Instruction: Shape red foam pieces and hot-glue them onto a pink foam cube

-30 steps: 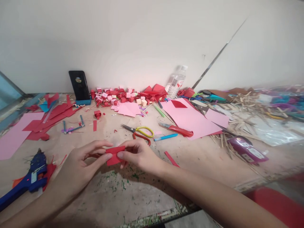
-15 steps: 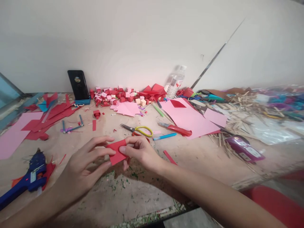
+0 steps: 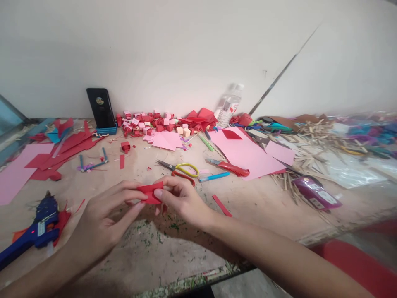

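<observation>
A small piece of red paper [image 3: 151,193] is held between both hands above the front of the table. My left hand [image 3: 108,217] pinches its left end between thumb and fingers. At the right end, my right hand [image 3: 182,200] grips it, thumb pressed on the face and the other fingers behind. The paper looks bent or folded along its length; its lower edge is partly hidden by the fingers. Just beyond the hands lie scissors [image 3: 187,169] with yellow and red handles and a blue pen [image 3: 214,177].
A blue glue gun [image 3: 41,227] lies at left. Behind are a phone [image 3: 101,107] on a stand, a pile of small paper cubes [image 3: 155,123], and a bottle [image 3: 230,106]. A red box cutter [image 3: 231,167], pink paper [image 3: 248,155] and a purple object [image 3: 314,193] lie right.
The red paper was flatter and showed more of its face; its lower part is now bent up. My left thumb has moved up against its lower edge.
</observation>
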`<state>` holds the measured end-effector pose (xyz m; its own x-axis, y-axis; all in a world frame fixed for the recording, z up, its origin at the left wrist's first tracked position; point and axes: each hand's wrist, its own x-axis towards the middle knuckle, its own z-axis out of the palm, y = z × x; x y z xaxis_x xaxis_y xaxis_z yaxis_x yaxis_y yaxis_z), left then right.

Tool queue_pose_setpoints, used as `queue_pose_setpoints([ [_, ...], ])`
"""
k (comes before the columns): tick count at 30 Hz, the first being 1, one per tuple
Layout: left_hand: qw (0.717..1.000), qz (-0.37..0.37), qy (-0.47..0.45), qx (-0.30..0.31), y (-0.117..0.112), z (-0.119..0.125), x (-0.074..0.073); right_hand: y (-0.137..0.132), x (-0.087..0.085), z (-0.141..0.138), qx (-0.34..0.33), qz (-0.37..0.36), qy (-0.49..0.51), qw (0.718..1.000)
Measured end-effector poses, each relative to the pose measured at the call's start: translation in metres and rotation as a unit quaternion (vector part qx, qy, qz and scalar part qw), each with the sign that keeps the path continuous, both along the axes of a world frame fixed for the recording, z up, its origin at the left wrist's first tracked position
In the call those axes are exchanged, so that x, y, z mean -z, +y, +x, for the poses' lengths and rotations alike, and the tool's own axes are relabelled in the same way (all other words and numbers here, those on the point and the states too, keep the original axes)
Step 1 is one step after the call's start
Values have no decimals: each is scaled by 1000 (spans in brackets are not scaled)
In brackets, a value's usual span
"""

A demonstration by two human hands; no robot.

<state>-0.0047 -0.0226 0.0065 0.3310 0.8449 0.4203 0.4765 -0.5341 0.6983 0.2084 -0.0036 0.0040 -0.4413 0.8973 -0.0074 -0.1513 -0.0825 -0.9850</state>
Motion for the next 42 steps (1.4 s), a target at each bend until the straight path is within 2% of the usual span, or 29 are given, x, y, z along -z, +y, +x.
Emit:
queue_pose_setpoints([
  [7, 996, -77, -31, -44, 5, -3, 3, -2, -6, -4, 11, 11, 1, 1000],
  [17, 989, -131, -43, -58, 4, -1, 0, 0, 1, -3, 37, 36, -46, 998],
  [27, 992, -91, -36, -83, 5, -6, 7, 2, 2, -2, 17, 40, -46, 998],
  [32, 984, -142, -79, -68, 2, -2, 7, 1, 3, -2, 29, 35, -62, 997],
  [36, 965, -203, -152, -61, 2, 4, 1, -1, 3, -4, 45, 34, -73, 996],
  [40, 963, -238, -125, -9, 7, 5, 0, 0, 2, -5, 57, 39, -72, 995],
  [42, 966, -235, -106, -2, 9, 4, 1, 0, 1, -5, 54, 38, -66, 996],
])
